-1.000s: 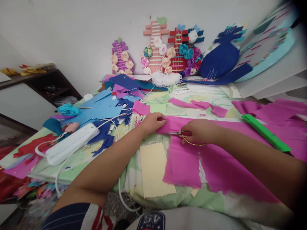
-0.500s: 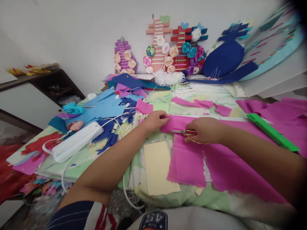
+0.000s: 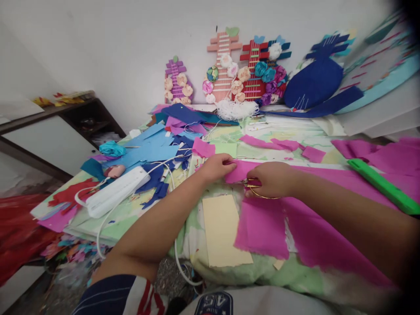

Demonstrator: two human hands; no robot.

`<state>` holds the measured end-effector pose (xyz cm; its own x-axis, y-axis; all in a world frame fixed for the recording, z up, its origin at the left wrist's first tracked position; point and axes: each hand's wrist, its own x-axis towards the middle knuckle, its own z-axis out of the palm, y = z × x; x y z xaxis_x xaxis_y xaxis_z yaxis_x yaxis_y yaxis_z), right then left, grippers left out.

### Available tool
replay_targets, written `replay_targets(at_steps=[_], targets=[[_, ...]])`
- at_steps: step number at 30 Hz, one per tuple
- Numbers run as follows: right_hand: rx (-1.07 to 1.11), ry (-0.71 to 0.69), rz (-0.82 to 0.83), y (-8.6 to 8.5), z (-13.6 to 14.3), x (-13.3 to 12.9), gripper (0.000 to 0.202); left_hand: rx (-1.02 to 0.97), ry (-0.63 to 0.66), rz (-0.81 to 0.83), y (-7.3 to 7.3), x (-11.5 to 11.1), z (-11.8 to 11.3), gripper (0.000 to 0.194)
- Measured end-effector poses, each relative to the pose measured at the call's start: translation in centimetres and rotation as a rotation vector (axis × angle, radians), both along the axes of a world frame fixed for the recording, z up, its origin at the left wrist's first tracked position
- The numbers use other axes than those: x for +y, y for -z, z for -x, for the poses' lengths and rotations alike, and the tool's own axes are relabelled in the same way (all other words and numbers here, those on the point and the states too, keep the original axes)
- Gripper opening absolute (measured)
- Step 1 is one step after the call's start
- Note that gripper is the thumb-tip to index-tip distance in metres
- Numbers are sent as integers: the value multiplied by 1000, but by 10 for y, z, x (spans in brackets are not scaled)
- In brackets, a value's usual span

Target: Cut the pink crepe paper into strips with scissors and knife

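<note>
My left hand point(image 3: 219, 168) pinches the left end of a magenta crepe paper strip point(image 3: 241, 169). Gold-handled scissors point(image 3: 254, 183) are gripped in my right hand point(image 3: 271, 178), their blades pointing left at the lower edge of that strip. Much of the blades is hidden by the paper and my fingers. Below the scissors hangs a loose magenta piece point(image 3: 262, 227), and a larger magenta sheet point(image 3: 318, 232) spreads to the right under my forearm. A cream card rectangle point(image 3: 226, 232) lies just left of the loose piece.
A green utility knife point(image 3: 383, 186) rests on the magenta paper at right. White power strip point(image 3: 118, 192) and its cable lie left, among blue paper scraps point(image 3: 152, 144). Decorated paper instruments point(image 3: 223, 70) lean on the wall behind white string point(image 3: 238, 109).
The view has shifted slightly, so everything sits a little further right. The scissors have moved left along the strip, closer to my left hand, and their blades show less.
</note>
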<state>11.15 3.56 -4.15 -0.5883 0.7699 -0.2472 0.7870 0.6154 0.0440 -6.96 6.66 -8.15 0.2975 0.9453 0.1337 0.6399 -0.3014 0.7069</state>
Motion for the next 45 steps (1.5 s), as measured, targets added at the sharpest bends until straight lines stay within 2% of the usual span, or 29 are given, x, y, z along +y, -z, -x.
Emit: replay_targets(at_steps=[7,12,16,22,27,35,40,45], targets=[[-7,14,6,-1,-5,-3,38,-4,8,-1,-2,-2,1,17],[-18,46,-25,-5,-26,-5,37,-18,23,-1,-3,-3,0,16],[32,85,14,-7,-37,-8,41,-39,32,-8,-2,-4,0,15],[23,80,102,-4,-23,-13,45,-66,36,-22,-3,-5,-1,17],[13,66,84,-1,-11,-12,49,-73,35,-34,-2,-5,-2,17],[69,165,80,9,5,-10,48,-79,35,-27,2,-6,-2,17],[61,167,81,12,7,-8,41,-103,13,-4,5,-5,-2,15],[76,166,46,5,-5,-19,36,-187,-41,39,4,-3,0,13]])
